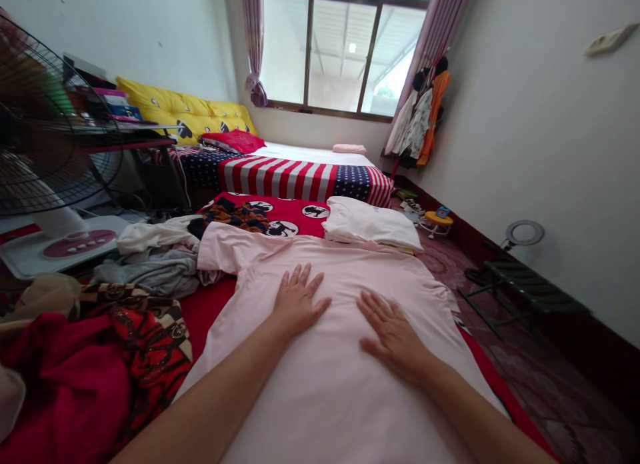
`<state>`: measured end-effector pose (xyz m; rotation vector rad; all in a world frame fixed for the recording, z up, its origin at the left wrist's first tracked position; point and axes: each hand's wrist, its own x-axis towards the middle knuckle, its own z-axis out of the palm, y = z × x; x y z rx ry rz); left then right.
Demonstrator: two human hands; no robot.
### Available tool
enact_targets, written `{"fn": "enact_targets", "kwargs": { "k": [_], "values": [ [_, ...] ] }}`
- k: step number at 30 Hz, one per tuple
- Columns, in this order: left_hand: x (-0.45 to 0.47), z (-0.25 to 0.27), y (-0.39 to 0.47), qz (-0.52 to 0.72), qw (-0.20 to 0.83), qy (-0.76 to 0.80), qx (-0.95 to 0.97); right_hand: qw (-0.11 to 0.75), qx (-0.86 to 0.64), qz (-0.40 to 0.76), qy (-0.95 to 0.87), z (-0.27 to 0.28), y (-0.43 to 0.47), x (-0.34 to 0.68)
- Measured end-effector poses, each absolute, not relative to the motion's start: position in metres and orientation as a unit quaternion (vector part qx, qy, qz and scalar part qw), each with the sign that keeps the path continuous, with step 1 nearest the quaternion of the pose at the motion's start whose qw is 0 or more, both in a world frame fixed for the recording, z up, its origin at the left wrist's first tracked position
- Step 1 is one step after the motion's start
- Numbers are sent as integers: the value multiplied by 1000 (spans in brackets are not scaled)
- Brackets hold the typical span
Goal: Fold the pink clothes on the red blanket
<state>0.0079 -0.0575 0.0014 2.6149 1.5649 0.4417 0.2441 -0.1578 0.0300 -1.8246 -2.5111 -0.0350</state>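
Observation:
A pale pink T-shirt (320,384) lies spread out on a red patterned cloth (215,311), its left sleeve reaching toward a heap of clothes. My left hand (299,301) rests flat on the upper middle of the shirt, fingers spread. Beside it, a little to the right, my right hand (390,334) also lies palm down on the fabric with its fingers stretched out. Neither hand grips anything. Small wrinkles show in the cloth between and around them. Just beyond the shirt's collar end sits a stack of folded white clothes (370,224).
Loose clothes (150,271) are heaped on the left, near a standing fan (65,224). Behind is a bed (295,174) with a striped cover, below a window. On the right floor stand a green folding stool (530,287), a ring light (524,233) and a small orange stool (439,219).

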Motion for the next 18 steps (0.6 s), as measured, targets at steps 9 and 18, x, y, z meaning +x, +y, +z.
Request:
{"fn": "enact_targets", "kwargs": {
  "k": [9,18],
  "values": [
    [14,17,-44,104,67,493,861,39,-718,-94,-688,50,-106,239],
    [-31,13,22,134,28,551,823,94,-756,-8,-648,10,-43,209]
  ]
}}
